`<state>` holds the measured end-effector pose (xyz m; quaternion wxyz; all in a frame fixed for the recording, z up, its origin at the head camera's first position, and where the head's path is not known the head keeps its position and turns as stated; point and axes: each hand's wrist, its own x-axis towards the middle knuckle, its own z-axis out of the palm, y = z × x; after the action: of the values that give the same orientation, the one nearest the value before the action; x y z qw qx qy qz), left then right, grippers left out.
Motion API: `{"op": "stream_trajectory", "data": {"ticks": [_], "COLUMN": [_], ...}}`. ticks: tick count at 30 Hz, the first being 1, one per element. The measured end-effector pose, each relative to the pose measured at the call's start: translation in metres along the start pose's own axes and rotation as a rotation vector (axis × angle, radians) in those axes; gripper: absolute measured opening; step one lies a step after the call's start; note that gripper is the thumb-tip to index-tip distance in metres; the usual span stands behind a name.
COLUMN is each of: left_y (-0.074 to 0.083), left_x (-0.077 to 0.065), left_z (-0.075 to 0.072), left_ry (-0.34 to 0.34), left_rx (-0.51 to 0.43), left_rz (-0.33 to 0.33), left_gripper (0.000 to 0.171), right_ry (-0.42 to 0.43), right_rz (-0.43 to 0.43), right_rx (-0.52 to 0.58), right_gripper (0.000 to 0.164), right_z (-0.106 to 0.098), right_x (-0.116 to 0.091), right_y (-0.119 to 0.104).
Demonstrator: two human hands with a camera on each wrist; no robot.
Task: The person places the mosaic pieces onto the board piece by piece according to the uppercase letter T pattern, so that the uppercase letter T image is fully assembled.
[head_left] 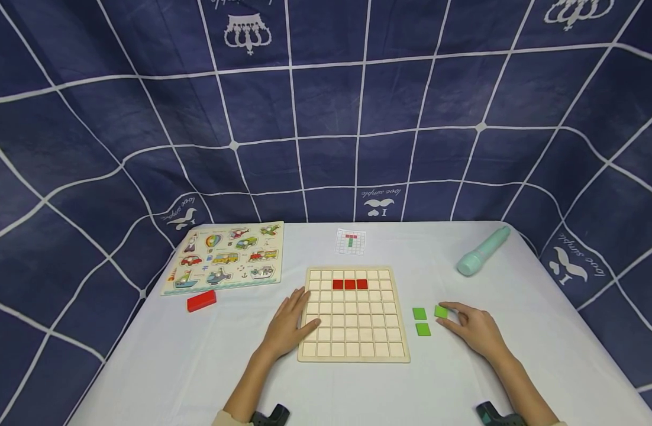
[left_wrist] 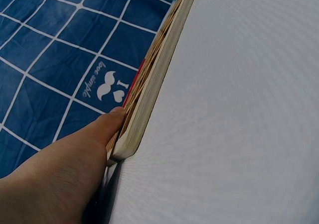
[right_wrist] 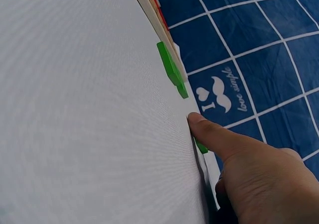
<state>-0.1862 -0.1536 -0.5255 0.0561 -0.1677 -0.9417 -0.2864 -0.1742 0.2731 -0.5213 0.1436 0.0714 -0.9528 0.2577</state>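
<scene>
A wooden grid board (head_left: 352, 358) lies flat on the table, with three red square tiles (head_left: 349, 284) side by side in its second row from the top. My left hand (head_left: 286, 325) rests at the board's left edge, fingers extended and thumb lying over the rim; the left wrist view shows this thumb (left_wrist: 112, 119) at the edge. Right of the board, my right hand (head_left: 475, 328) has thumb and index finger at opposite sides of a green square tile (head_left: 441, 311), pinching it at table level. Two more green tiles (head_left: 419, 313) lie between that hand and the board.
Behind the board lies a small card (head_left: 350, 242) printed with a red and green T on a grid. A vehicle picture puzzle (head_left: 225, 257) and a red block (head_left: 201, 300) are at the left. At the back right lies a mint-green cylindrical object (head_left: 483, 251).
</scene>
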Motion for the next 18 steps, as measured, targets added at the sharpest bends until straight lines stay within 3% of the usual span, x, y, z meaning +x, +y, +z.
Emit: {"op": "stream_trajectory", "data": {"ticks": [18], "left_y": [0.0006], "left_x": [-0.0003], "left_z": [-0.0007], "left_ry": [0.002], "left_rx": [-0.005], "left_rz": [0.005], "left_gripper": [0.074], "right_ry": [0.013], "right_rz": [-0.017], "right_rx": [0.014], "right_gripper": [0.034], "right_z": [-0.0009], "right_x": [-0.0013], "right_y": [-0.0003]}}
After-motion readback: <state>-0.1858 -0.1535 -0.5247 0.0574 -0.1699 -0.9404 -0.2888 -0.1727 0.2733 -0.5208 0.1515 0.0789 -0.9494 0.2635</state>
